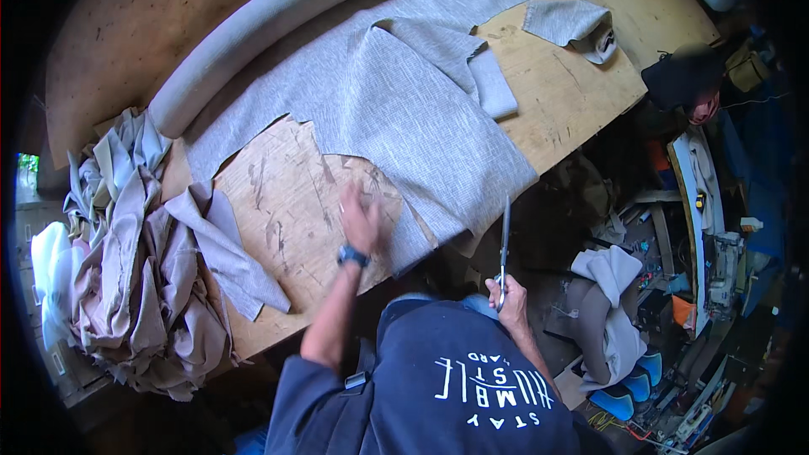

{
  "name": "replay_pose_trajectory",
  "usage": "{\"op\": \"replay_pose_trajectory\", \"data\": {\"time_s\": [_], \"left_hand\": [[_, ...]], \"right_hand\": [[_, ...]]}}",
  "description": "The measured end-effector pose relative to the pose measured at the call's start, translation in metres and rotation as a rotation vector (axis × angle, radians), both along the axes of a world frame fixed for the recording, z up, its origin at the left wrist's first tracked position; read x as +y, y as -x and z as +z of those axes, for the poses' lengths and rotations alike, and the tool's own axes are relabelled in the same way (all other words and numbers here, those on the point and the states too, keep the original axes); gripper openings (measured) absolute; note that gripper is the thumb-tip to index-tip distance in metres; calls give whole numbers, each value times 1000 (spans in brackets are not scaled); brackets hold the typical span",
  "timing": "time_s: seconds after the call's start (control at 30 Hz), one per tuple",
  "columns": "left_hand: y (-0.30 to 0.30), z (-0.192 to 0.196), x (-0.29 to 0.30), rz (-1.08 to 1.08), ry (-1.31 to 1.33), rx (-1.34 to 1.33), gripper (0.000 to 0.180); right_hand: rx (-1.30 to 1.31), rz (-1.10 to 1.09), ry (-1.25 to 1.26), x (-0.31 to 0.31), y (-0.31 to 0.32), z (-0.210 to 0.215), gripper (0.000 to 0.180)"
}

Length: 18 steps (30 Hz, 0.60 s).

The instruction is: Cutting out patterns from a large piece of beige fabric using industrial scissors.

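Note:
My right hand (508,297) grips a pair of long metal scissors (505,240), blades pointing away from me, just off the table's near edge. My left hand (362,221), a dark watch on its wrist, is over the bare wood beside the cut edge of the grey fabric (396,101). It holds nothing that I can see; its fingers look stretched out, a little smeared by motion. The fabric spreads across the table, folded over itself in the middle, with its near corner hanging past the edge.
A thick fabric roll (278,25) lies along the wooden table's (573,109) far side. Crumpled cloth (143,270) is heaped at the left, next to a loose strip (232,253). A small folded scrap (573,27) lies far right. Tools and cloth (611,312) clutter the floor at right.

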<state>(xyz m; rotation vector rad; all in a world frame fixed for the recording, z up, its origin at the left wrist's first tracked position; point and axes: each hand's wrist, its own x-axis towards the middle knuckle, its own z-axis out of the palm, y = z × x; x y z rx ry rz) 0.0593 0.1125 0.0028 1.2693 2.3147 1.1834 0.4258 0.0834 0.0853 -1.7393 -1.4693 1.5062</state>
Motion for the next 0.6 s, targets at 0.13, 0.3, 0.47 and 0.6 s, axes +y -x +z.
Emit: {"op": "replay_pose_trajectory", "data": {"time_s": [0.13, 0.3, 0.47, 0.6], "left_hand": [[-53, 11, -78, -248, 85, 271, 34], [-4, 5, -118, -386, 19, 298, 10], [189, -4, -156, 330, 157, 584, 20], [229, 22, -92, 256, 199, 246, 33]], "right_hand": [[53, -174, -2, 41, 7, -12, 38], [-9, -143, -81, 106, 16, -25, 31], [-428, -136, -437, 177, 18, -34, 30], [-583, -122, -584, 231, 28, -56, 29]]}}
